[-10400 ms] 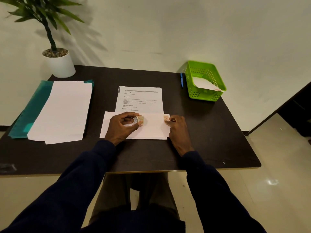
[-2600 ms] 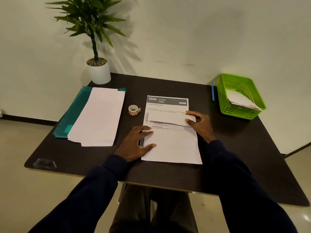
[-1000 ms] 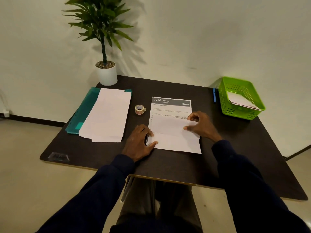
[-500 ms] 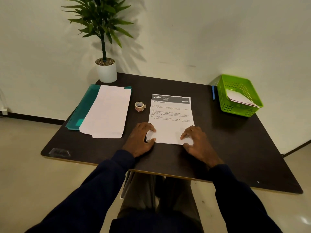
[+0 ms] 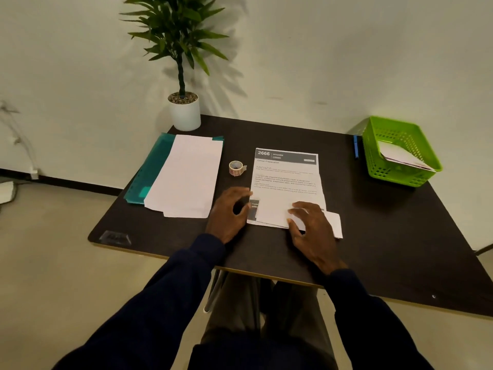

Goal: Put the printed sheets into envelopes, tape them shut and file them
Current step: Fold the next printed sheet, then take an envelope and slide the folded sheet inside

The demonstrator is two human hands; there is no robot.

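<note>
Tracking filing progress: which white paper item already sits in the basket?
The white envelope leaning inside the green plastic basket; the others lie on the dark table.

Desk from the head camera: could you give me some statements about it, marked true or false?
The tape roll lies between the envelopes and the printed sheet. True.
The green basket is empty. False: paper lies in the basket.
The right hand rests on the sheet's near end. True.
The plant pot stands on the table's far right corner. False: far left corner.
The left hand holds the tape roll. False: the roll lies on the table, apart from the left hand.
</note>
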